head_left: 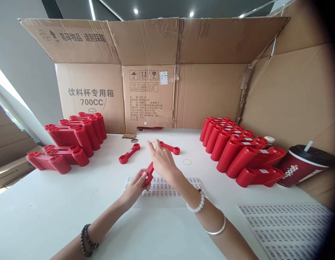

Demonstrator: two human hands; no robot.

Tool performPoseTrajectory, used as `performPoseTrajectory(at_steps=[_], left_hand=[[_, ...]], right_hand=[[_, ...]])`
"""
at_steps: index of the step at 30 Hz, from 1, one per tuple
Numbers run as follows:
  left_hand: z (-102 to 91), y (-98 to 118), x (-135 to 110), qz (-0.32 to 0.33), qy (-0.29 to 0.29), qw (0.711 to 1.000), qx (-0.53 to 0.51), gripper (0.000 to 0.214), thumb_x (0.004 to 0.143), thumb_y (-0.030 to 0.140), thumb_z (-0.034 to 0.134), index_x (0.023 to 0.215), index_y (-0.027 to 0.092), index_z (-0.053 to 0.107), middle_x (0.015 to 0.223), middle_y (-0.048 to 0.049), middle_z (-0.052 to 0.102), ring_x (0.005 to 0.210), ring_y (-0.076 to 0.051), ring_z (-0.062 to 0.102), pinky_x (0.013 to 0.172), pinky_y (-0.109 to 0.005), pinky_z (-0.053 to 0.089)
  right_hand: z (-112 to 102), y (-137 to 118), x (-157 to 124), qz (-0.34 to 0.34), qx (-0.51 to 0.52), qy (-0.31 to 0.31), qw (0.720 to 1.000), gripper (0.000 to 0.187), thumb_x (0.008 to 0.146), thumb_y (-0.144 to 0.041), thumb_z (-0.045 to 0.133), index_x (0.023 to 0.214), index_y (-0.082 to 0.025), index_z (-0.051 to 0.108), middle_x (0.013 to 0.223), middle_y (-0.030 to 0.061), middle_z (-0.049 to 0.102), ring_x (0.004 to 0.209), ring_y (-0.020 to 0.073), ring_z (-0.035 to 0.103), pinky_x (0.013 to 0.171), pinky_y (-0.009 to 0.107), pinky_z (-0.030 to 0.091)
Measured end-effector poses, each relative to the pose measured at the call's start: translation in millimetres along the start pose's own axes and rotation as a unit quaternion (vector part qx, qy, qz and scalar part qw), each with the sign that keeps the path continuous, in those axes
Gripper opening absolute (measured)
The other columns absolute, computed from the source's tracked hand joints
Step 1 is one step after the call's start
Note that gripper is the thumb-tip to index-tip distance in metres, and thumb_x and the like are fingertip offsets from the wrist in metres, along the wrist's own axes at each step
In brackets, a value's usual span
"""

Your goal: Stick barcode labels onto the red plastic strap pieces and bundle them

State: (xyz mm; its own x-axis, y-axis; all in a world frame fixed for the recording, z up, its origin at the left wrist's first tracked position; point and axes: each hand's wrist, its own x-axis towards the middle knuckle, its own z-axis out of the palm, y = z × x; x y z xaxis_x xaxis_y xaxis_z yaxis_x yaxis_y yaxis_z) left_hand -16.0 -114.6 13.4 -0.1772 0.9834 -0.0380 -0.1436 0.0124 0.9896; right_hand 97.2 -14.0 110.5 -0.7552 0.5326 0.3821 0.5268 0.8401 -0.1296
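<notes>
My left hand (137, 184) is closed around the near ring end of a red plastic bar (150, 171), with the thumb on top. That bar slants up and away, and its far end is hidden behind my right hand (164, 160). My right hand hovers over this far part with its visible fingers bent and apart; its thumb and palm side are hidden. Under both hands lies a sheet of small printed labels (167, 187). Beyond them rest a loose red bar with a white label (129, 153) and another red bar (171, 147).
Stacks of red bars stand at left (84, 137) and at right (224, 155). A dark red lidded cup (297, 169) is behind the right stacks. A second label sheet (286, 224) lies front right. A rubber band (187, 162) is on the table. Cardboard walls (210, 94) enclose the back.
</notes>
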Motion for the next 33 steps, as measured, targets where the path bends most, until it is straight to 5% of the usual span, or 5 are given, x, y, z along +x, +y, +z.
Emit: performPoseTrajectory(at_steps=[7, 12, 16, 24, 33], left_hand=[[2.6, 12.1, 0.1, 0.0, 0.01, 1.0, 0.025, 0.037, 0.089, 0.055, 0.046, 0.101, 0.02, 0.05, 0.085, 0.0007, 0.046, 0.065, -0.011, 0.043, 0.067, -0.029, 0.038], [4.9, 10.1, -2.4, -0.01, 0.002, 1.0, 0.019, 0.038, 0.087, 0.056, 0.047, 0.095, 0.02, 0.05, 0.082, 0.0014, 0.045, 0.062, -0.009, 0.04, 0.064, -0.027, 0.038], [2.9, 1.9, -1.8, -0.057, 0.011, 0.998, 0.028, 0.038, 0.088, 0.057, 0.046, 0.095, 0.02, 0.05, 0.075, 0.0028, 0.043, 0.06, -0.01, 0.042, 0.061, -0.027, 0.037], [5.6, 1.9, -1.0, -0.009, 0.025, 0.999, -0.018, 0.042, 0.084, 0.058, 0.052, 0.097, 0.019, 0.05, 0.083, 0.0008, 0.047, 0.064, -0.01, 0.045, 0.064, -0.027, 0.042], [5.1, 0.3, -1.1, -0.007, 0.019, 1.0, -0.014, 0.042, 0.084, 0.059, 0.052, 0.096, 0.019, 0.05, 0.085, 0.001, 0.046, 0.063, -0.009, 0.044, 0.062, -0.026, 0.041]], right_hand=[[-1.3, 11.4, 4.3, 0.036, 0.127, 0.053, 0.99, 0.069, 0.074, 0.003, 0.043, 0.136, -0.024, 0.029, 0.129, 0.0133, 0.043, 0.068, 0.0129, 0.058, 0.063, 0.03, 0.049], [-22.2, 29.8, 4.7, 0.052, 0.424, 0.041, 0.903, 0.061, 0.077, -0.003, 0.049, 0.129, -0.028, 0.031, 0.113, 0.0047, 0.041, 0.07, 0.0074, 0.058, 0.066, 0.028, 0.053], [-34.6, 32.5, 0.2, 0.049, 0.517, -0.006, 0.855, 0.061, 0.077, -0.011, 0.056, 0.128, -0.031, 0.031, 0.116, 0.0036, 0.039, 0.072, 0.0081, 0.06, 0.06, 0.026, 0.053], [2.3, 16.9, -0.4, 0.052, 0.351, -0.027, 0.935, 0.063, 0.073, -0.005, 0.056, 0.129, -0.026, 0.036, 0.113, 0.0048, 0.044, 0.067, 0.0069, 0.054, 0.069, 0.028, 0.05], [4.0, 16.5, 0.0, 0.066, 0.344, -0.037, 0.936, 0.061, 0.073, -0.004, 0.055, 0.128, -0.025, 0.037, 0.114, 0.0057, 0.044, 0.068, 0.0078, 0.054, 0.068, 0.027, 0.049]])
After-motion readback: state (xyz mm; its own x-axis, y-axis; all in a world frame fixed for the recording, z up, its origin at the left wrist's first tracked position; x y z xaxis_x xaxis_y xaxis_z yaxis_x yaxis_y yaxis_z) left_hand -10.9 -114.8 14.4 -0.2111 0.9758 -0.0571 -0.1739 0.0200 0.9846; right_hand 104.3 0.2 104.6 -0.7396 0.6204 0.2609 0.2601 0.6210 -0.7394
